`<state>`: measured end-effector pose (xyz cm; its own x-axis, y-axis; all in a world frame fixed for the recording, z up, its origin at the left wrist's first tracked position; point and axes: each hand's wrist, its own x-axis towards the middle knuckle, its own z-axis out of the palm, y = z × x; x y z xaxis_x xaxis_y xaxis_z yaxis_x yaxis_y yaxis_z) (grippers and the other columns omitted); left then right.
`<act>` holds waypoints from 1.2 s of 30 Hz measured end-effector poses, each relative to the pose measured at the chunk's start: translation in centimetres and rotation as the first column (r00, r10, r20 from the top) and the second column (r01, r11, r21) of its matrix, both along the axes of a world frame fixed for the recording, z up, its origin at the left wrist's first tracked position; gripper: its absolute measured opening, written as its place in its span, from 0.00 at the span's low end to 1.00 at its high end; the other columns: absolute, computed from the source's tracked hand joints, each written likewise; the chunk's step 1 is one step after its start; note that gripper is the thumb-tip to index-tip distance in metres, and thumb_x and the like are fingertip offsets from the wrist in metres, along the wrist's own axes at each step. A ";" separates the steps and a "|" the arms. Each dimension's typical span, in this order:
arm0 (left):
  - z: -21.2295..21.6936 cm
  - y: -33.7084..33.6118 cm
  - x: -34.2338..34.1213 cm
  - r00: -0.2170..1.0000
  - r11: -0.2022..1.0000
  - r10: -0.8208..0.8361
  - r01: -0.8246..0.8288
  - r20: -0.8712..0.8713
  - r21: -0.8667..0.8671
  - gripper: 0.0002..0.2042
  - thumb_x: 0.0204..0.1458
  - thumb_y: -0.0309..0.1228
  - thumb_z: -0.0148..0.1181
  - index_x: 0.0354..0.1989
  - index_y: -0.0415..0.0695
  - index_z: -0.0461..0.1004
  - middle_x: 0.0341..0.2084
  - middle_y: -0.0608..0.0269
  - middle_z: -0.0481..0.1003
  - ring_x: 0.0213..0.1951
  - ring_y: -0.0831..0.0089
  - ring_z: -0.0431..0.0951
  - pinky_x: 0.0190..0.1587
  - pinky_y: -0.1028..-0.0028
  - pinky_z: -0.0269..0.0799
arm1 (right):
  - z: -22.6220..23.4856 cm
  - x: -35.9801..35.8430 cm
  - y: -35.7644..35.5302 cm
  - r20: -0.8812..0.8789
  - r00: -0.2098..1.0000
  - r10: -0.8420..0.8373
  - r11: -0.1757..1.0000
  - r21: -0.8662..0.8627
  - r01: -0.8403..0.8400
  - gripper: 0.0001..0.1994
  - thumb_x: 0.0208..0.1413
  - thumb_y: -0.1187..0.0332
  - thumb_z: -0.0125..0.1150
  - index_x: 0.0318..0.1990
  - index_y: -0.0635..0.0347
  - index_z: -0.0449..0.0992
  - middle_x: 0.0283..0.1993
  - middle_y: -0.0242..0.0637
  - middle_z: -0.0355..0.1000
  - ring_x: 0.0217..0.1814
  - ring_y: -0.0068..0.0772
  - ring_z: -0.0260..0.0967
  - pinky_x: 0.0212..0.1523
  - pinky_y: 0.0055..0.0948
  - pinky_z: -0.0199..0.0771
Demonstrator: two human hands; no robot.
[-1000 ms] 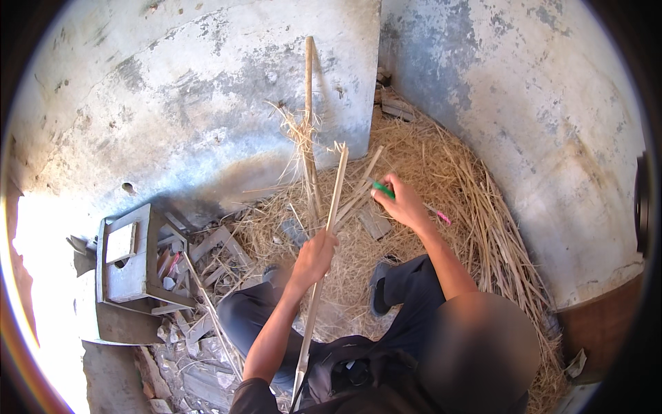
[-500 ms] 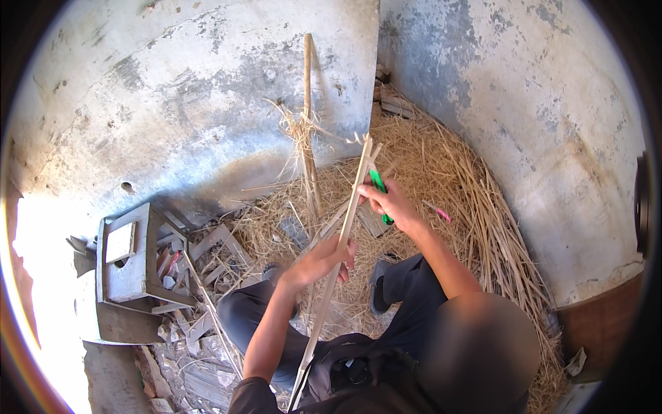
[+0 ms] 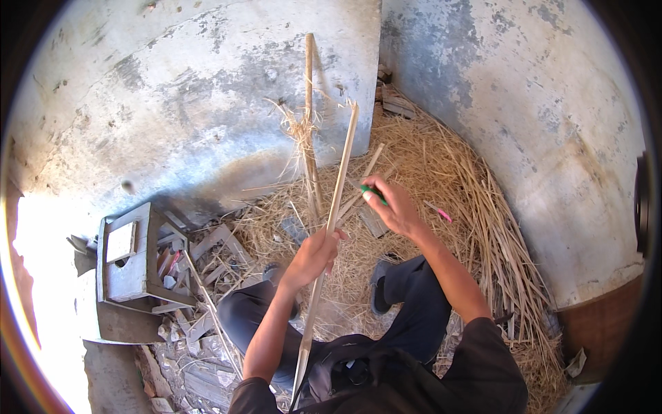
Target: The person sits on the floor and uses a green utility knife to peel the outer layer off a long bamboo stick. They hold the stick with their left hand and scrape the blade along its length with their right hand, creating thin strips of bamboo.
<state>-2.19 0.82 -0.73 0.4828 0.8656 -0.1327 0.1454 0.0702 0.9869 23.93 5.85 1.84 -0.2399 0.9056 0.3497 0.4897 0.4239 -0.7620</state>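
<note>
My left hand (image 3: 314, 257) is closed round the middle of a long, pale split strip of wood or bamboo (image 3: 343, 160), which slants up and away from my lap. A thin curl of shaving hangs at its far end. To the right of the strip, my right hand (image 3: 398, 210) is wrapped round a green-handled utility knife (image 3: 372, 193), its blade side toward the strip with a small gap between them. Behind the hands lies another pale strip (image 3: 374, 160), partly hidden by my right hand.
Shavings and straw (image 3: 441, 159) cover the floor ahead and to the right. A wooden pole (image 3: 309, 76) leans on the wall, shavings bunched round it. At left an overturned stool (image 3: 127, 265) sits among wood scraps. A pink-handled tool (image 3: 441, 213) lies in the straw, right of my right hand.
The held strip has shifted left and its far end has risen. My right hand has moved slightly back with the knife, away from the strip; the left stays round it.
</note>
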 end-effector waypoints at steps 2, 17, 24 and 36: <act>0.3 0.0 0.1 0.998 0.997 0.070 -0.070 -0.001 0.026 0.19 0.75 0.41 0.45 0.53 0.38 0.76 0.20 0.71 0.66 0.20 0.79 0.70 0.25 0.72 0.68 | 0.3 -0.7 -0.5 0.129 0.990 0.063 0.998 0.021 -0.066 0.16 0.71 0.56 0.56 0.53 0.59 0.77 0.33 0.37 0.78 0.32 0.35 0.76 0.35 0.37 0.74; -0.4 -0.6 1.1 0.959 0.918 0.258 -0.207 -0.114 0.339 0.18 0.76 0.40 0.44 0.42 0.37 0.74 0.16 0.65 0.67 0.17 0.74 0.69 0.24 0.65 0.66 | -0.9 -2.7 -0.9 0.266 0.960 0.082 0.954 0.259 -0.153 0.17 0.65 0.54 0.64 0.47 0.60 0.83 0.43 0.41 0.84 0.37 0.42 0.84 0.37 0.37 0.84; 0.1 -0.8 1.1 0.933 0.817 0.314 -0.171 -0.177 0.551 0.13 0.73 0.32 0.46 0.38 0.35 0.69 0.21 0.43 0.74 0.24 0.42 0.76 0.29 0.49 0.69 | -0.6 -2.7 -1.1 0.282 0.957 0.067 0.964 0.229 -0.135 0.17 0.64 0.54 0.65 0.48 0.60 0.83 0.44 0.41 0.84 0.38 0.41 0.84 0.38 0.37 0.84; -0.6 -1.4 1.5 0.883 0.751 0.357 -0.077 -0.304 0.656 0.09 0.71 0.27 0.49 0.38 0.36 0.69 0.19 0.43 0.71 0.23 0.41 0.77 0.25 0.49 0.72 | -0.5 -0.4 0.6 0.268 0.960 -0.077 0.983 0.182 0.028 0.19 0.66 0.54 0.64 0.51 0.60 0.84 0.38 0.41 0.84 0.33 0.41 0.82 0.35 0.38 0.80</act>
